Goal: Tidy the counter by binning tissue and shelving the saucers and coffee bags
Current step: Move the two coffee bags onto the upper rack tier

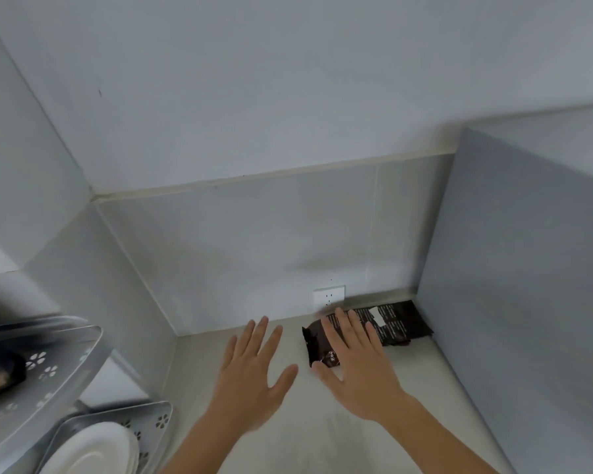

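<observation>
Both hands are reaching forward over the counter (240, 439), palms down and fingers spread, neither one gripping anything. The left hand (250, 374) is hovering over bare counter, apart from everything. The right hand (360, 367) is stretching over the near end of the coffee bags (391, 323), its fingers overlapping the dark packaging in this view; whether they are touching it cannot be told through the blur.

The bags are lying flat in the far right corner, ahead and right of the hands, against the back wall and just beside the grey side panel (514, 285). Their long axis is running left to right, roughly along the wall, tilting toward the person at the left end. The right hand is clearly the nearer one, so the pickup is probably falling to it, with the left free to help.

There seem to be two bags, one overlapping the other, though the count is uncertain. A wall socket (329, 295) is sitting just behind them.

At lower left, a stack of white saucers (93, 449) is resting on the rack's lower tray (158, 419); their number is not countable. The upper tray (65, 357) is holding something dark and blurred. No tissue is showing.
</observation>
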